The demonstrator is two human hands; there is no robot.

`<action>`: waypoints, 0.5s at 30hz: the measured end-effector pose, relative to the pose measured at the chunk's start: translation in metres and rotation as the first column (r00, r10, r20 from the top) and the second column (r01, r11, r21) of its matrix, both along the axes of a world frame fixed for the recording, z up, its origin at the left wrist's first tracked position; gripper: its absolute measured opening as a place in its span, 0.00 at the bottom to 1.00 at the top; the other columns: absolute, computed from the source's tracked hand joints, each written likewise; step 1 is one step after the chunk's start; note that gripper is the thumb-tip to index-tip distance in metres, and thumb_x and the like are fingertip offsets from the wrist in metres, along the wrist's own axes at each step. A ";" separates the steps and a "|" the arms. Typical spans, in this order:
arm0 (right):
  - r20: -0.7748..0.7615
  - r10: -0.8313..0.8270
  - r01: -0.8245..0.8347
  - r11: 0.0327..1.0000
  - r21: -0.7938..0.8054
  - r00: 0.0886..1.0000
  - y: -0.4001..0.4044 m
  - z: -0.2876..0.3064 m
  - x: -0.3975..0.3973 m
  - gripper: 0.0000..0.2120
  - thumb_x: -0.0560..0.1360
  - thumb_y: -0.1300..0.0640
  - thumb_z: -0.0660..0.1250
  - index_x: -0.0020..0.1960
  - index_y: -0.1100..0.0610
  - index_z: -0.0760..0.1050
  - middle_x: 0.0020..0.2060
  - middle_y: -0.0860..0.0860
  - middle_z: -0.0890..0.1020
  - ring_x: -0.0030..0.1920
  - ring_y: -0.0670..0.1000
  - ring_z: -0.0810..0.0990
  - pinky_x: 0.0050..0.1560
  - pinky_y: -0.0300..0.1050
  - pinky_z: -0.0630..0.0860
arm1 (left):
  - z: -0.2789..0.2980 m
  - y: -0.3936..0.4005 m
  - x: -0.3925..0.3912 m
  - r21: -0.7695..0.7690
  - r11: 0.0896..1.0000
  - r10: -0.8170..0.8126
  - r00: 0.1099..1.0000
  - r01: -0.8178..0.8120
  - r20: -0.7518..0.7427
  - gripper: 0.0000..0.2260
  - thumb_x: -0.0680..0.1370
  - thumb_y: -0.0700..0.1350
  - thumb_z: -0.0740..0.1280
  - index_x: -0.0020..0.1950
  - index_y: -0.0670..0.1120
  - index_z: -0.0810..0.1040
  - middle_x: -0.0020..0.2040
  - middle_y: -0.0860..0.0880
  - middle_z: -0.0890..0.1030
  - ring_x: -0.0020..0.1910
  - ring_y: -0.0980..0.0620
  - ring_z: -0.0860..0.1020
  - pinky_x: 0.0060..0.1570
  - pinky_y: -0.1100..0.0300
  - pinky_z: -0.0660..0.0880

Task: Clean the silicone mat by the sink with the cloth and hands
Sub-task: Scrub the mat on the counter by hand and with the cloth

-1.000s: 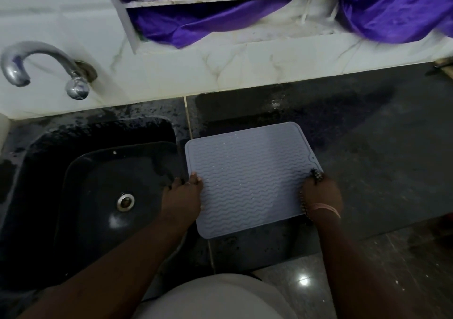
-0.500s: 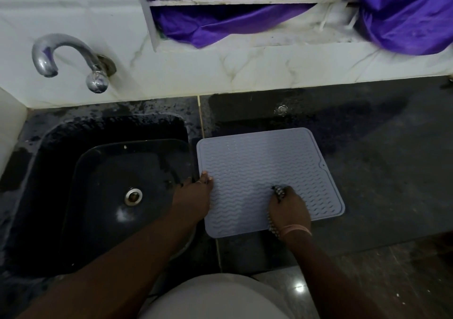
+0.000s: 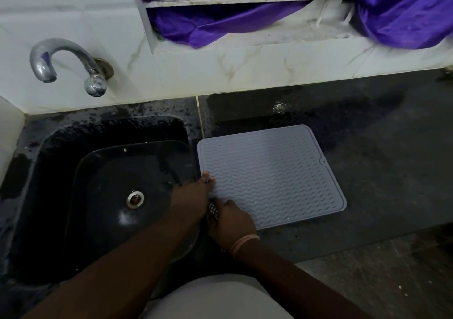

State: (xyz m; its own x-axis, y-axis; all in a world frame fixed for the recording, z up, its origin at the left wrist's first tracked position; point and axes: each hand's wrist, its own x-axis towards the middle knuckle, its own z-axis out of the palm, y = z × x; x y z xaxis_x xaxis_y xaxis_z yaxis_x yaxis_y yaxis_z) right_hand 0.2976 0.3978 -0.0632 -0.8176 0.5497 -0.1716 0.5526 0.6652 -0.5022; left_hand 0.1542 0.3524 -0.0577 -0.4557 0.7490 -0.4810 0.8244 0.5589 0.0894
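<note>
Mat: grey silicone mat (image 3: 272, 176) with wavy ribs, lying flat on the dark countertop (image 3: 382, 162), centre of the frame, just right of the sink; small notch with a dot on its right edge.
Left hand: left hand (image 3: 190, 197) at the mat's left edge, lower centre of the frame; fingertips (image 3: 208, 175) pressed on the mat's border, fingers close together, palm partly over the sink rim; gripping nothing that can be made out.
Right hand: right hand (image 3: 231, 220) on the mat's lower left corner, touching the left hand; fingers curled closed around the cloth; pale bangle (image 3: 244, 242) at the wrist.
Cloth: checked cloth (image 3: 213, 211), only a small dark-and-white bit visible between the two hands, bunched in the right fist and against the mat.
Sink: black sink (image 3: 103, 171), left of the frame, wet and glossy, round metal drain (image 3: 135, 199) near its middle.
Tap: curved metal tap (image 3: 66, 61), upper left, fixed to the white marble wall (image 3: 220, 68).
Counter: wet patches and a small blob of water (image 3: 279, 107) above the mat.
Background: purple fabric (image 3: 269, 12) draped over a white ledge across the top of the frame.
Foreground: light-coloured garment (image 3: 215, 299) at the bottom centre, between both forearms.
</note>
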 end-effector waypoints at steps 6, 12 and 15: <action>0.090 -0.126 0.104 0.972 0.212 0.988 0.051 0.002 0.036 0.16 0.76 0.41 0.58 0.61 0.43 0.73 0.49 0.53 0.78 0.44 0.57 0.83 0.39 0.47 0.75 | 0.003 0.008 0.010 -0.022 0.999 0.025 0.993 -0.028 -0.114 0.27 0.82 0.50 0.58 0.80 0.56 0.56 0.82 0.54 0.54 0.70 0.40 0.69 0.68 0.42 0.66; 0.102 -0.416 0.387 0.895 0.221 0.904 0.107 0.000 0.078 0.15 0.78 0.43 0.57 0.61 0.44 0.75 0.47 0.54 0.78 0.44 0.59 0.82 0.44 0.51 0.77 | 0.000 0.013 0.008 0.001 0.999 0.052 0.989 -0.053 -0.136 0.25 0.80 0.50 0.54 0.78 0.49 0.63 0.74 0.47 0.71 0.63 0.42 0.76 0.63 0.47 0.70; 0.087 -0.421 0.402 0.898 0.178 0.903 0.097 -0.003 0.064 0.14 0.78 0.46 0.58 0.58 0.50 0.75 0.49 0.56 0.78 0.46 0.61 0.82 0.45 0.51 0.76 | -0.004 0.019 0.006 0.022 0.995 0.101 0.987 -0.099 -0.123 0.33 0.77 0.61 0.43 0.75 0.45 0.67 0.65 0.46 0.78 0.58 0.44 0.79 0.60 0.50 0.72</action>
